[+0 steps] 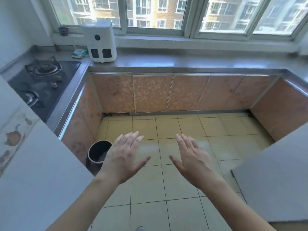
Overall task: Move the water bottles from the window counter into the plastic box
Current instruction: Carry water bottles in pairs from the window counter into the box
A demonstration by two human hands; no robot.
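My left hand and my right hand are held out in front of me above the tiled floor, palms down, fingers straight, holding nothing. The grey window counter runs along the far wall under the window. No water bottle and no plastic box show in this view.
A white appliance stands at the counter's left end, with a sponge beside it. A black gas hob fills the left counter. A dark bin stands on the floor by the left cabinets. White surfaces close in at both near sides.
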